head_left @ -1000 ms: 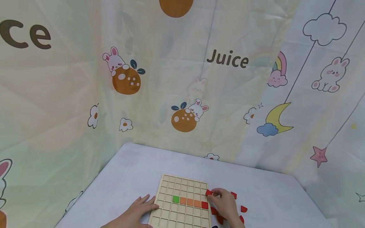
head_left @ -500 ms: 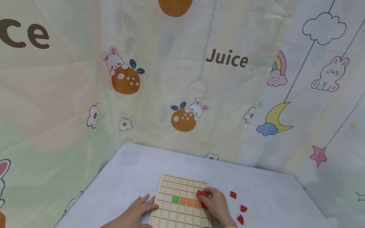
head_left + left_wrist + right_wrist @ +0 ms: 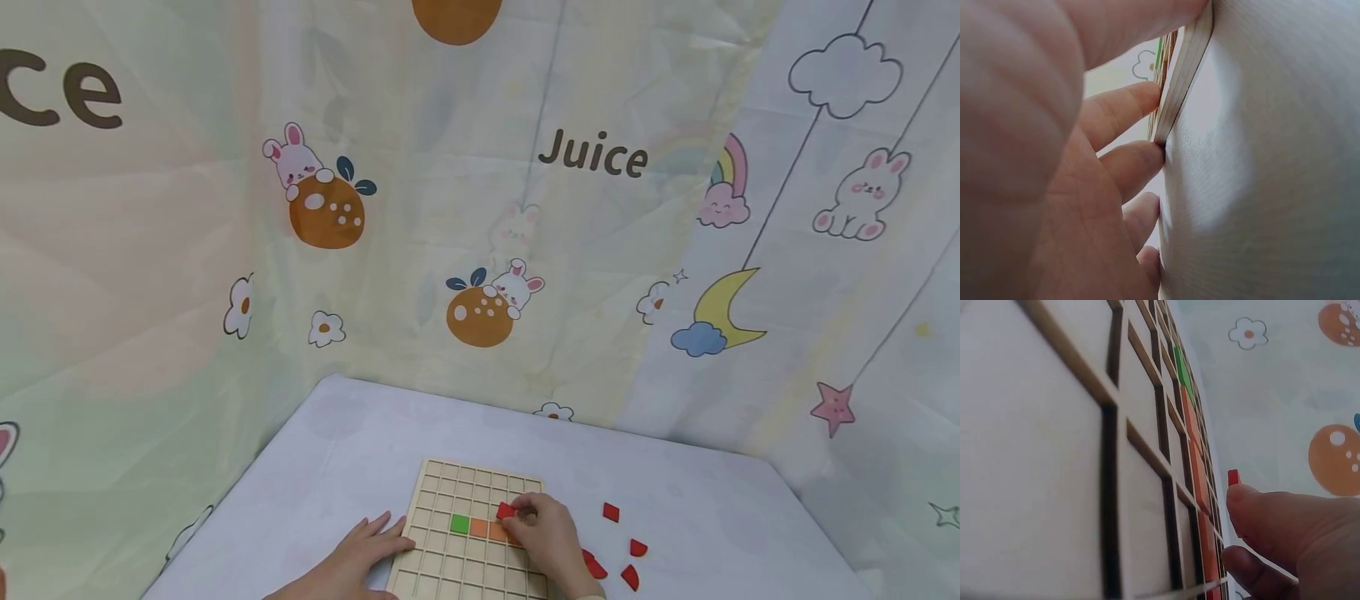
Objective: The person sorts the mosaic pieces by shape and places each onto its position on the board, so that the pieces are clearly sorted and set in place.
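Observation:
My right hand pinches a red tile between thumb and fingers, over the wooden grid board. In the right wrist view the red tile pokes out past the thumb. A green tile lies in one grid cell, with orange tiles in a row to its right. The hand covers the right end of that row in the head view. My left hand lies with fingers spread at the board's left side. In the left wrist view, fingertips meet the board's edge.
Loose red pieces lie on the table right of the board, among them a four-sided one and a rounded wedge. More red pieces show beside the right wrist. Printed fabric hangs behind the white table.
My right hand has carried the red tile leftward from the board's right edge to above the row of coloured tiles. The left hand stays at the board's side.

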Demonstrator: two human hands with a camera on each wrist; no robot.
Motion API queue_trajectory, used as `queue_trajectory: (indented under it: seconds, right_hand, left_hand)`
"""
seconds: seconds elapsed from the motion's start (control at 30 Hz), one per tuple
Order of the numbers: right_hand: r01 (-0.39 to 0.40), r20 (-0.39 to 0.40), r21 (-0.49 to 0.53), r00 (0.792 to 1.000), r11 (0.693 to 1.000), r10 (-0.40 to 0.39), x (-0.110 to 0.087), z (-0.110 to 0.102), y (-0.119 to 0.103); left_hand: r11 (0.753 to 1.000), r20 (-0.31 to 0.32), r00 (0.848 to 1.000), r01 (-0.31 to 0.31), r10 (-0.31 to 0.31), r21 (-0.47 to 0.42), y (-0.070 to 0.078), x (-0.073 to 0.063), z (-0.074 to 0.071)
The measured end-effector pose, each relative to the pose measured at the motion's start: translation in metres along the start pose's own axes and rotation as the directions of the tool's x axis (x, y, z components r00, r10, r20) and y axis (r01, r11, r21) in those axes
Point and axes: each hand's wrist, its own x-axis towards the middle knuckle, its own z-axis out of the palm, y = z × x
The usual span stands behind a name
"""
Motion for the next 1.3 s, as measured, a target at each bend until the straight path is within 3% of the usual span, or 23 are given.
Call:
queue_trajectory:
  seconds: [0.23,0.97,1.3]
  right_hand:
    - [0.054,0.005,-0.016,0.999,0.998,-0.053,0.000,0.008,-0.008]
    - [0.117,0.058,0.121,0.990,0.986,-0.125,-0.003,0.026,-0.032]
    - [0.170,0.026,0.041,0.985,0.985,-0.171,-0.002,0.039,-0.043]
  left_hand:
    - [1.000,-0.013,1.000,-0.013,0.013,0.011,0.000,-0.001,-0.001]
    - [1.000,-0.006,1.000,0.023,-0.023,-0.020,-0.005,-0.001,0.002]
    - [1.000,-0.007,1.000,0.015,-0.015,0.019,-0.006,0.001,0.003]
